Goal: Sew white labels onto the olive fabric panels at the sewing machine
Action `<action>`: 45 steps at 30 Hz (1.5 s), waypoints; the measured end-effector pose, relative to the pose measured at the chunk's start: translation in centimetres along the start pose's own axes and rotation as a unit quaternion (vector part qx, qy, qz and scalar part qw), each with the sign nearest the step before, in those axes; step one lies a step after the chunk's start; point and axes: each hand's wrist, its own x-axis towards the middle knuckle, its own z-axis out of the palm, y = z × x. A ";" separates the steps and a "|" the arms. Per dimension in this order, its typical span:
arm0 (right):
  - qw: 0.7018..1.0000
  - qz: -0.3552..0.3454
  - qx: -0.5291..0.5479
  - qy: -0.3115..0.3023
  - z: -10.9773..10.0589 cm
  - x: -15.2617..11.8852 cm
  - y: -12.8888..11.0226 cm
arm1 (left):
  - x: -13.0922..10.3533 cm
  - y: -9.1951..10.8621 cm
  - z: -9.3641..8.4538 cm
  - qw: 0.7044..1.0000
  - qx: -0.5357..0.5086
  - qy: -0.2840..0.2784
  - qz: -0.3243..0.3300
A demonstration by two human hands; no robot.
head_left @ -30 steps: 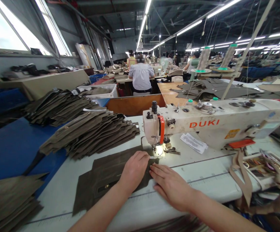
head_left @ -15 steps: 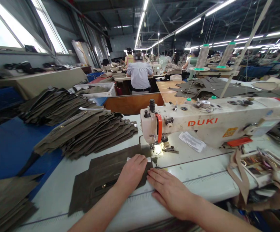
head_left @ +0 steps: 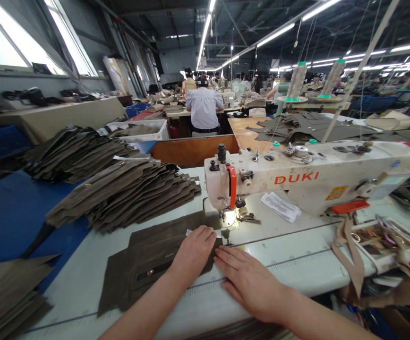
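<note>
A dark olive fabric panel [head_left: 120, 278] with a zipper [head_left: 153, 271] lies flat on the sewing machine table, its far right edge close to the lit needle area. My left hand [head_left: 196, 248] rests on the panel with its fingers bent and closed together on the cloth. A thin white strip [head_left: 218, 233] shows on either side of those fingertips. My right hand [head_left: 245, 278] lies flat at the panel's right edge, fingers stretched out, partly on the table. The white sewing machine [head_left: 261, 179] stands just beyond both hands; its needle is too small to make out.
Stacked olive fabric pieces [head_left: 144, 193] lie to the left, with more pieces [head_left: 10, 293] at lower left. White printed labels [head_left: 281, 207] rest on the machine bed. A parts tray [head_left: 389, 236] and a hanging tan strap [head_left: 350, 264] are at right. A person [head_left: 205, 108] sits ahead.
Both hands and the fabric panel look almost the same as before. The whole view has shifted very slightly.
</note>
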 end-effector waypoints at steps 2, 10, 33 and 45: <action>1.000 -0.001 0.000 0.008 0.3 -0.1 0.0 | 0.1 0.1 -0.1 1.000 0.006 -0.009 0.000; 0.997 -0.021 0.017 0.067 -0.6 0.7 1.6 | -0.1 0.3 -0.3 0.999 0.023 -0.030 0.004; 0.991 0.007 -0.125 0.045 -2.3 5.0 5.5 | -0.4 -0.5 1.2 0.999 -0.041 0.003 0.017; 0.987 0.036 -0.139 0.069 -2.2 5.1 6.1 | 1.2 -1.1 1.8 0.999 -0.039 0.011 0.022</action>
